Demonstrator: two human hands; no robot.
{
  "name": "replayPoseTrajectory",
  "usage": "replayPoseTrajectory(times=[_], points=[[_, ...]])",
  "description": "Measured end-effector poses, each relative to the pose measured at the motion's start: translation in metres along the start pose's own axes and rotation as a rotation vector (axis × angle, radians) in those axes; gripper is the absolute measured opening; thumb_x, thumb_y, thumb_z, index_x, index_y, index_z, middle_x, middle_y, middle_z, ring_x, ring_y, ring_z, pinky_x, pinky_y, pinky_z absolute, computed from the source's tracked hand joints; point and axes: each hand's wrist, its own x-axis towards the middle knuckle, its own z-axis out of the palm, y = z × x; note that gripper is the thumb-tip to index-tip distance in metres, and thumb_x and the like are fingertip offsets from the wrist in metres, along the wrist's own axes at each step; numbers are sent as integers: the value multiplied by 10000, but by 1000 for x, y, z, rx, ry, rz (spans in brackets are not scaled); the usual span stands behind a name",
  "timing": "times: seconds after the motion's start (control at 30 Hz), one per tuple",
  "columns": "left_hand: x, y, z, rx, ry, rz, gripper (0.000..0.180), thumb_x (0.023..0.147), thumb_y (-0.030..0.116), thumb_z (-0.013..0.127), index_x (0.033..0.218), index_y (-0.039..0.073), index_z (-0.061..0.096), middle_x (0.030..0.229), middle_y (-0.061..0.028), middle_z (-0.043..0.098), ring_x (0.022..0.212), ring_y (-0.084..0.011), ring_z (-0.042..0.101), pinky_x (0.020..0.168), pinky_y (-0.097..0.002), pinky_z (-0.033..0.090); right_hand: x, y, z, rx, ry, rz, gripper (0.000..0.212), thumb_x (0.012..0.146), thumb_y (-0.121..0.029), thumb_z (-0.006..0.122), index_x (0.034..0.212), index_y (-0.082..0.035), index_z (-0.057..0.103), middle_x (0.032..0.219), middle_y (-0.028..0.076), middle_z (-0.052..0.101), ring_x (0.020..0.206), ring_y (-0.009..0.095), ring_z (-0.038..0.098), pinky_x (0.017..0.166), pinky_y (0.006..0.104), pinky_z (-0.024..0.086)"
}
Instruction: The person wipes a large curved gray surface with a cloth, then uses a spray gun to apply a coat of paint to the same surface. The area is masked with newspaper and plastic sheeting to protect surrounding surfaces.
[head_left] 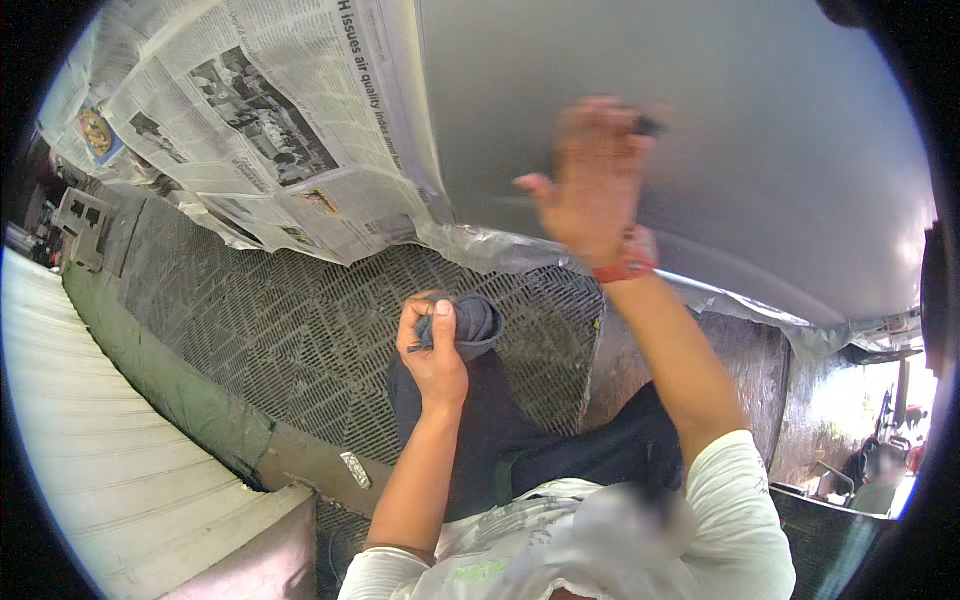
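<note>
My left hand is closed around a bunched dark blue-grey cloth, held above my knee over the metal floor grate. My right hand is raised and blurred, fingers spread flat against a smooth grey painted panel; a small dark piece shows at its fingertips, too blurred to identify. A red band sits on my right wrist.
Newspaper sheets are taped over the panel's left part, and crinkled plastic film runs along its lower edge. A dark metal grate covers the floor. A pale ribbed wall stands at the left. Equipment stands far right.
</note>
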Motion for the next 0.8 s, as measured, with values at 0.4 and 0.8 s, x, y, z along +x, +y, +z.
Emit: replayPoseTrajectory(times=[0.4, 0.8], points=[[-3, 13, -1, 13, 1, 38, 236, 997, 202, 638, 866, 50, 514, 1007, -68, 623, 933, -142, 532, 904, -316, 429, 4, -45, 35, -87, -195, -270, 880, 978, -603, 492, 1646, -98, 221, 1733, 61, 166, 1600, 219, 106, 1250, 443, 174], [-11, 25, -23, -113, 49, 6, 244, 1002, 247, 588, 888, 53, 494, 1033, -111, 594, 952, -178, 551, 915, -355, 455, -163, 58, 46, -213, -505, -347, 825, 986, -546, 535, 1657, -174, 232, 1741, -12, 142, 1608, 169, 17, 1294, 438, -16]])
